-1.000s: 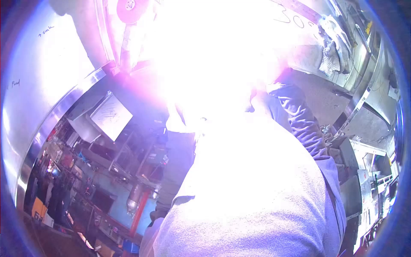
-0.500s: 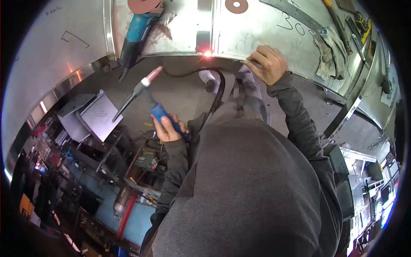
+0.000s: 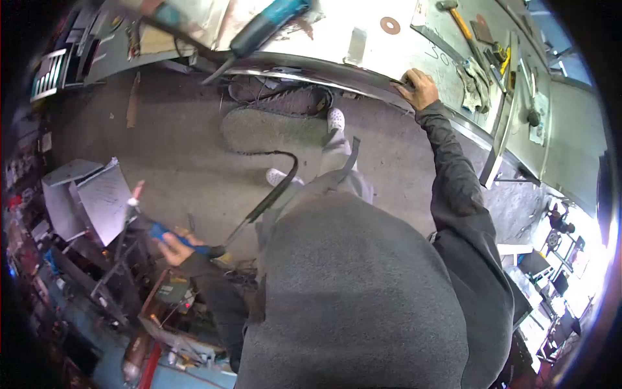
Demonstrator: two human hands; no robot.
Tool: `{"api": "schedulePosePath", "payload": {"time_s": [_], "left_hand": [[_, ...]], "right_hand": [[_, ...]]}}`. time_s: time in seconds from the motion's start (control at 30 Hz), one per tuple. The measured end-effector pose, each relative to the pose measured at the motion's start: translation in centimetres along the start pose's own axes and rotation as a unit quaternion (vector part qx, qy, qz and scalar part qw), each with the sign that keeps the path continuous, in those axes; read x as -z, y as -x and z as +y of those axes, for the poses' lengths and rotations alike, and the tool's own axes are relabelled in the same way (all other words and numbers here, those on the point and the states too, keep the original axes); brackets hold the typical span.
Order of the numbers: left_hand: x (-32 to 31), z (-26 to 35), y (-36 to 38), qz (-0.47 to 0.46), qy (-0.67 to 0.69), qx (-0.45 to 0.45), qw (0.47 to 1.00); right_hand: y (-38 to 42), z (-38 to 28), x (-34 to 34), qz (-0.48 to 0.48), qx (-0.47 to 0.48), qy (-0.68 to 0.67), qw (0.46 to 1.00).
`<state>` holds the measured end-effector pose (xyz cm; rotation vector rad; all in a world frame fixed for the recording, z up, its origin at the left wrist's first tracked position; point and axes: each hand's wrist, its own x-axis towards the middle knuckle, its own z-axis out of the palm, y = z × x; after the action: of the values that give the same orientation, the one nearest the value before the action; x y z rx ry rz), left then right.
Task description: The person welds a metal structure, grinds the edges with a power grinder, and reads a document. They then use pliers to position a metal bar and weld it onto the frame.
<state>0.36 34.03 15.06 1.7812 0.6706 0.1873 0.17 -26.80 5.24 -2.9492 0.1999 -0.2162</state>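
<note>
My left hand (image 3: 175, 247), out to the left and low over the floor, is wrapped round the blue handle of a welding torch (image 3: 160, 232). The torch's copper-coloured nozzle points up and left, and its black cable (image 3: 280, 188) trails off toward the floor near my feet. At the front edge of the metal bench, my right hand (image 3: 421, 89) has its fingers curled over the metal edge (image 3: 382, 93), thumb underneath. Left of that hand, a teal and black angle grinder (image 3: 269, 29) lies on the bench top, partly out of view. A grinding disc (image 3: 390, 25) rests nearby.
Grey work gloves (image 3: 476, 85), a hammer (image 3: 461, 24) and a yellow tool (image 3: 505, 59) lie at the bench's right. Bent sheet-metal boxes (image 3: 100, 201) stand at the left, above a cart with a machine (image 3: 173, 290). Coiled cable (image 3: 285, 104) lies under the bench.
My left hand has swung the torch down and left, away from the bench. The red glowing spot at the bench edge no longer shows. My view has shifted; my right hand stays at the edge.
</note>
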Motion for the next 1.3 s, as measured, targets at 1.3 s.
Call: {"api": "schedulePosePath", "payload": {"time_s": [1.3], "left_hand": [[-57.6, 23.9, -65.0, -0.406, -0.410, -0.237, 0.781]], "right_hand": [[19.2, -54.4, -13.3, 0.242, -0.721, -0.131, 0.636]]}}
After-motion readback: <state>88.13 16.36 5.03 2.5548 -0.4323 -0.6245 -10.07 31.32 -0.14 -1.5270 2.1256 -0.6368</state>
